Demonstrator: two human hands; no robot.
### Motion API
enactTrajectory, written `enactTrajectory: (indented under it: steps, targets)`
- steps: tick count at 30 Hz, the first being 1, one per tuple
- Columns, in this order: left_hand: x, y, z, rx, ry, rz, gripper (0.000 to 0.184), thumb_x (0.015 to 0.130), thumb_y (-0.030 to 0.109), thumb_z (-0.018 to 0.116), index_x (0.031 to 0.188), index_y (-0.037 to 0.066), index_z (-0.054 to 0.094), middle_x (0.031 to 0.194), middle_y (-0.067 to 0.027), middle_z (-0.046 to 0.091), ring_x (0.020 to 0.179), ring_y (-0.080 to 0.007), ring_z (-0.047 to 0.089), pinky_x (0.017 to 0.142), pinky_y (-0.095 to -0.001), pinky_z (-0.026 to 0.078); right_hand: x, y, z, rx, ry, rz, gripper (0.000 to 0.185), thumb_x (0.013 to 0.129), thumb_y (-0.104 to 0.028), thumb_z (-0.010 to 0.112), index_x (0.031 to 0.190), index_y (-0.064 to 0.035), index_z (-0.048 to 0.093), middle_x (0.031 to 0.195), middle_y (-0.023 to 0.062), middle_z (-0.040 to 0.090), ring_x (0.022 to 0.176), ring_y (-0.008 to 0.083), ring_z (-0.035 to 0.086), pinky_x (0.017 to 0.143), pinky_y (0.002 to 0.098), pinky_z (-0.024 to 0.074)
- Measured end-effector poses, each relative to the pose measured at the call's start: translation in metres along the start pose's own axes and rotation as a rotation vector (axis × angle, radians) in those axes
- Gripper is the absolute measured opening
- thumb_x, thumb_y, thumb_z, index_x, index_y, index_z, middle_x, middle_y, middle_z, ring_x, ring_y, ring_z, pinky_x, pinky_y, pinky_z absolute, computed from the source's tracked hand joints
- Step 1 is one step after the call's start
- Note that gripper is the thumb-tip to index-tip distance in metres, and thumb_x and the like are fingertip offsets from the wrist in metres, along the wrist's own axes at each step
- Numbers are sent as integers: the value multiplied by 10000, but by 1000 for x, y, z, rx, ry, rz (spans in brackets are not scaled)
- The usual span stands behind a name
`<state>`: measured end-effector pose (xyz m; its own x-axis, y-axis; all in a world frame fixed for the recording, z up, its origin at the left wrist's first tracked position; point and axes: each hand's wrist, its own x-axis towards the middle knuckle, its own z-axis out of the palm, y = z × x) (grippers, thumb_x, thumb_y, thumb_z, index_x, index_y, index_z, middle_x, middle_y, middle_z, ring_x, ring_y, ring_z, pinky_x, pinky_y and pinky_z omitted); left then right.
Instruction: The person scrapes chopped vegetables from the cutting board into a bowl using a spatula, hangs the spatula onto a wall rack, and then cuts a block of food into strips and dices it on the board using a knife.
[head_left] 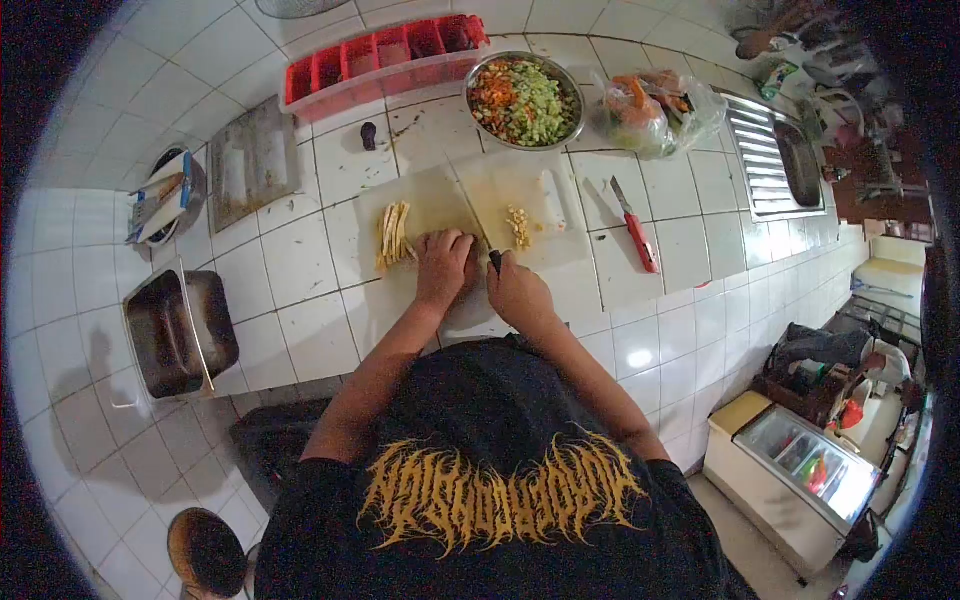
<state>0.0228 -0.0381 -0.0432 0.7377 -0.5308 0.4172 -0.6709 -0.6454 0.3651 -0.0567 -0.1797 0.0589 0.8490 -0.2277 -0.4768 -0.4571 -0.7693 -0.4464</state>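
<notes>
The left hand presses down with its fingers bent under, so their tips, and whatever they may be pinning, are hidden; whether it grips anything I cannot tell. Close on its right, the right hand is wrapped around the black handle of a thin-bladed kitchen knife, whose blade points away from the person and is hard to make out against the translucent whitish rectangular cutting board. Just left of the left hand lies a bundle of long pale-yellow strips; to the right of the blade sits a small heap of pale diced pieces, also on the board. Right of the board, a red-handled knife with a narrow blade lies on the white-tiled counter. Beyond the board stands a round steel bowl of chopped orange and green vegetables, with a clear plastic bag to its right, its contents blurred by folds and glare. Farther left are a small dark lump and a long red-compartmented box, its compartments too dim to read. A deep rectangular steel pan is at the near left. At the far edge, a round grey object is cut off.
</notes>
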Motion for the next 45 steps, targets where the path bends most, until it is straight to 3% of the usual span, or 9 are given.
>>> enactTrajectory:
  steps: [2, 4, 7, 17, 29, 31, 34, 42, 45]
  targets:
    - [-2, -2, 0, 13, 34, 25, 161, 849, 163, 677, 991, 90, 655, 921, -85, 603, 963, -303, 584, 963, -481, 364, -3, -3, -3, -9, 12, -35, 341, 1039, -301, 432, 1053, 29, 517, 851, 307, 694, 838, 475, 700, 765, 593, 547]
    - [4, 7, -16, -68, -147, -68, 205, 841, 141, 672, 1032, 80, 630, 956, -91, 629, 976, -308, 598, 962, -475, 377, -9, -3, -4, -26, 27, -77, 358, 1039, -319, 437, 1046, 28, 526, 821, 308, 690, 809, 480, 698, 734, 590, 552]
    - [3, 5, -10, -139, 35, 3, 228, 860, 124, 649, 1079, 73, 612, 994, -121, 658, 995, -319, 613, 964, -484, 387, 1, 3, 11, 32, 42, -30, 368, 1021, -334, 484, 1058, 32, 500, 799, 315, 673, 779, 511, 669, 712, 608, 525]
    - [2, 7, -7, -200, -14, -93, 240, 880, 153, 634, 1100, 64, 598, 995, -130, 676, 995, -337, 623, 966, -527, 376, 3, -4, 7, -9, 9, -31, 390, 1029, -349, 455, 1057, 34, 520, 844, 326, 683, 831, 491, 692, 747, 591, 551]
    - [-7, -1, -5, -83, -64, -29, 379, 734, 283, 758, 1047, 95, 660, 1085, -97, 610, 1080, -296, 560, 991, -505, 365, 23, 12, 18, 40, 47, -73, 424, 1026, -390, 465, 1059, 33, 466, 817, 322, 676, 793, 529, 663, 733, 613, 521]
    - [-4, 0, -10, -148, -45, -27, 426, 719, 332, 777, 1046, 85, 659, 1074, -97, 600, 1074, -296, 558, 994, -504, 362, 26, 16, 8, -13, -42, -76, 456, 1042, -407, 405, 1139, 21, 530, 960, 317, 693, 912, 485, 686, 804, 578, 545]
    - [3, 9, -23, -182, -90, -36, 457, 716, 394, 788, 1020, 76, 666, 1042, -90, 595, 1055, -298, 562, 993, -500, 361, 25, 16, -26, 54, -153, -38, 447, 1033, -399, 439, 1197, 6, 535, 990, 318, 691, 945, 492, 674, 839, 578, 531]
    - [8, 13, -25, -145, -52, 19, 452, 766, 463, 760, 964, 66, 674, 999, -97, 596, 1014, -305, 569, 969, -496, 357, 14, 23, -68, 153, -283, -18, 446, 1023, -370, 477, 1235, 19, 530, 958, 324, 688, 927, 504, 668, 834, 577, 527]
    - [8, 12, -25, -141, -57, 14, 435, 791, 461, 738, 947, 61, 668, 986, -102, 596, 1006, -309, 568, 964, -501, 355, 9, 20, -66, 213, -380, 131, 440, 1020, -379, 485, 1228, 7, 519, 908, 316, 691, 885, 500, 676, 811, 593, 529]
